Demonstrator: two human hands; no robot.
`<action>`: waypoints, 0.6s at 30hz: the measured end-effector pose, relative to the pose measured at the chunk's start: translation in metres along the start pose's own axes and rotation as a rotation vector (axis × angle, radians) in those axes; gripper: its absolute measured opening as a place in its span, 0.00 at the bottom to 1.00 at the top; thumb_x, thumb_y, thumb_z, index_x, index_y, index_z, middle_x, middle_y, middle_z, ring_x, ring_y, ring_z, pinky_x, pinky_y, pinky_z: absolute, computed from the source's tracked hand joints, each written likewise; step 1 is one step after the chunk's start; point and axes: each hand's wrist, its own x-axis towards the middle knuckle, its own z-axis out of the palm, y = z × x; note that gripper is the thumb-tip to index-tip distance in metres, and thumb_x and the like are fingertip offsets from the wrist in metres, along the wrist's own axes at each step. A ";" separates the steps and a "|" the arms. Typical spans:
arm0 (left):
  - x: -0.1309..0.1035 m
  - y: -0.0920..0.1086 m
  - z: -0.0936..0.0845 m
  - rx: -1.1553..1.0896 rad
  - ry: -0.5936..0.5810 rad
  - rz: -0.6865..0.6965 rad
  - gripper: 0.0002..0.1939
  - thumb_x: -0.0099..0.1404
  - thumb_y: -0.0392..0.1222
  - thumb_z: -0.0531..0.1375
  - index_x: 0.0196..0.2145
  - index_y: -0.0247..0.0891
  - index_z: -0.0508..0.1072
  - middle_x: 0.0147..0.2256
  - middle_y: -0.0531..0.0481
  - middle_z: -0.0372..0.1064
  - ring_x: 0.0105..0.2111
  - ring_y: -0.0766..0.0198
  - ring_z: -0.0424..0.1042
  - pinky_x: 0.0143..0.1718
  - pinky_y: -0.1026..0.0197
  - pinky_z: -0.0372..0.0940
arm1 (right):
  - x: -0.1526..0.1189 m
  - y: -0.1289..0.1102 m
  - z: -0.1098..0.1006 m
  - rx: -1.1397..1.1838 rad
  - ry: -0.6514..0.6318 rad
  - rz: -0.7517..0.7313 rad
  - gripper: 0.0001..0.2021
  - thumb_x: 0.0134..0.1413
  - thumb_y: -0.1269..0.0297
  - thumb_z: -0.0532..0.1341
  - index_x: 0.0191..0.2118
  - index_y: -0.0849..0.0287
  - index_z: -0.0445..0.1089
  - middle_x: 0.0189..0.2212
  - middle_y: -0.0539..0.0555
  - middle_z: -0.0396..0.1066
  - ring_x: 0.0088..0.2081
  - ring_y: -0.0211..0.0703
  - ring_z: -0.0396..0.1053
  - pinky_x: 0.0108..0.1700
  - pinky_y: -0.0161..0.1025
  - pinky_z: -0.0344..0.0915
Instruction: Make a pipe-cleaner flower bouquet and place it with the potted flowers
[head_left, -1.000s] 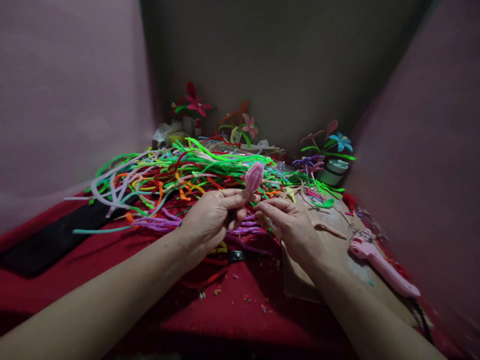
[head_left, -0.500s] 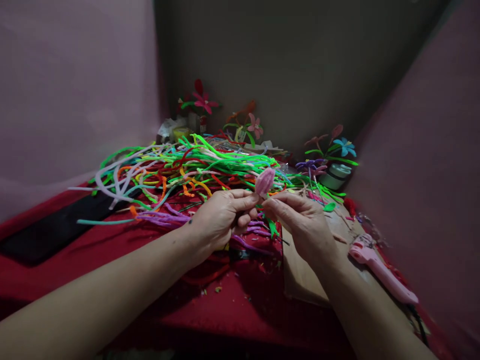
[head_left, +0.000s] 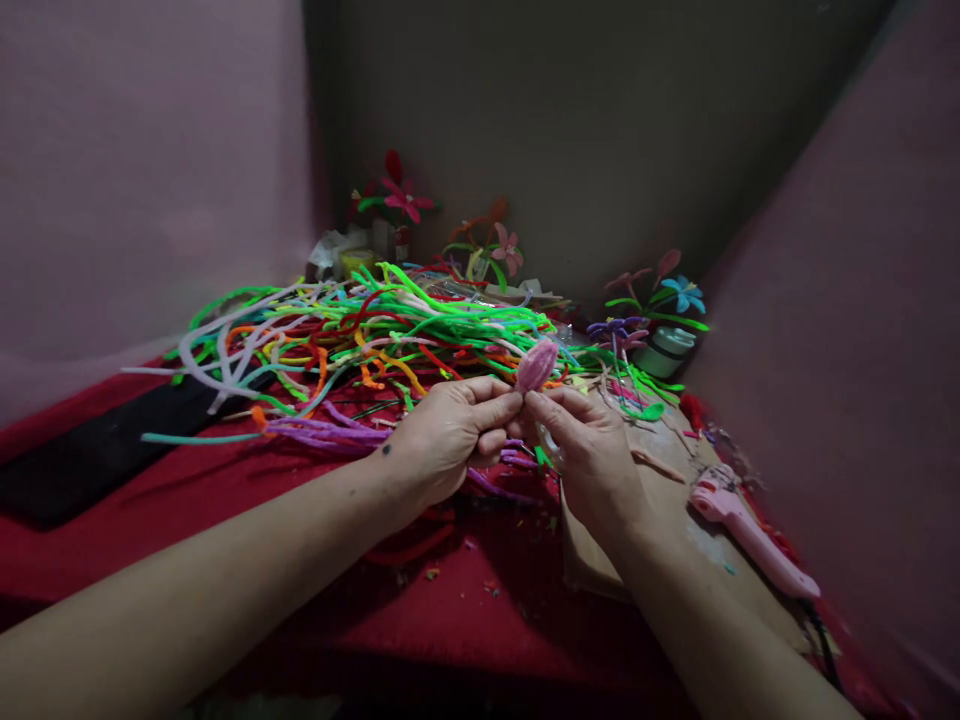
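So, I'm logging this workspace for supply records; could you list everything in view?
fuzzy petalled bud: 1, pink, centre
fuzzy craft stems: many, multicoloured, heaped middle
fuzzy flowers: several, multicoloured, back
cylindrical jar: 1, pale with dark band, back right
flat cardboard sheet: 1, brown, right
corded plastic tool: 1, pink, along the sheet's right side
long flat object: 1, black, left
small scraps: several, multicoloured, front
tabletop cloth: 1, red, spread underneath
dim clutter: count unclear, mixed, far back
walls: 3, pinkish and dark, sides and back
left hand: 1, bare, pinching bud's base
right hand: 1, bare, fingertips pinched at bud's base
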 end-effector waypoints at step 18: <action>-0.001 -0.003 0.001 0.102 0.054 0.138 0.09 0.58 0.41 0.61 0.24 0.34 0.69 0.16 0.58 0.58 0.12 0.79 0.50 0.13 0.71 0.42 | -0.004 0.004 0.007 -0.265 0.131 -0.138 0.10 0.50 0.58 0.61 0.29 0.60 0.71 0.26 0.51 0.68 0.30 0.38 0.61 0.34 0.37 0.60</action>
